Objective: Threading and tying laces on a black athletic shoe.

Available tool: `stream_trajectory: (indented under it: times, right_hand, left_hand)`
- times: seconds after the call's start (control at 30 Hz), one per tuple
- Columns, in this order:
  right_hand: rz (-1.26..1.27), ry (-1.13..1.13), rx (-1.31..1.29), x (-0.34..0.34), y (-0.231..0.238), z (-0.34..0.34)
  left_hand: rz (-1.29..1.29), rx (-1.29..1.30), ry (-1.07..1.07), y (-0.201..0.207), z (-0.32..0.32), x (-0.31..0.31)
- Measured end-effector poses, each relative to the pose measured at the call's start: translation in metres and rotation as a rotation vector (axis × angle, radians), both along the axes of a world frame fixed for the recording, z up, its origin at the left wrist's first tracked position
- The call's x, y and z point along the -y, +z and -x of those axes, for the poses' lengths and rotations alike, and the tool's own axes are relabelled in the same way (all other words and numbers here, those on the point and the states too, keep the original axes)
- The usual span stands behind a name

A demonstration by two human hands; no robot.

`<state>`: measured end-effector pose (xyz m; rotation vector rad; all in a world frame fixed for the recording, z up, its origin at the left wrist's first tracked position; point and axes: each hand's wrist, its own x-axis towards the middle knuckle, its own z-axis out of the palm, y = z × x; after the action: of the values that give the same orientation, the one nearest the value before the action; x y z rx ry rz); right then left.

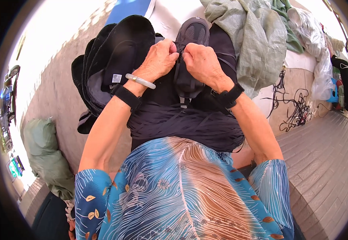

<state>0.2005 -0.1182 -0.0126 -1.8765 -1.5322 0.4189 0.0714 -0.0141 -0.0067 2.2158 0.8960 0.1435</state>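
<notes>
A dark grey and black shoe (194, 33) with a mesh toe lies across my lap, its toe pointing away from me. Over its lacing my left hand (160, 59) and my right hand (204, 63) face each other, knuckles up. Both are closed in a pinch on the black shoelace, one at each side of the shoe; the fingertips are partly hidden. A loop of lace (226, 55) trails to the right of my right hand. Across my thighs rests a thick bundle of black shoelaces (182, 125). Beside my left forearm stand several nested black shoe uppers (136, 34).
A grey-green woven sack (262, 52) drapes at the far right, with clear plastic bags (320, 52) beyond it. Tangled black laces (296, 110) lie on the floor, right. A stuffed green sack (46, 150) sits at left. Grey planks (322, 152) run along the right.
</notes>
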Motion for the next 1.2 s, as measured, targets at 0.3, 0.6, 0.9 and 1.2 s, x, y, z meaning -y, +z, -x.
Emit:
stream_trajectory:
  times: [0.3, 0.6, 0.9, 1.2]
  right_hand:
    - [0.116, 1.003, -1.289, 0.106, 0.151, 0.036]
    - [0.334, 0.489, -1.049, 0.15, 0.156, 0.014]
    - [0.351, -0.08, -2.058, 0.127, 0.05, 0.009]
    - [0.34, 0.05, -1.735, 0.148, 0.051, -0.022]
  left_hand:
    - [1.135, -0.038, 0.197, 0.037, 0.012, 0.019]
    - [1.426, 0.284, 0.252, 0.042, -0.006, 0.071]
    - [0.546, 0.462, -1.095, 0.144, 0.01, 0.189]
    - [0.741, 0.124, -1.035, 0.124, 0.012, 0.155]
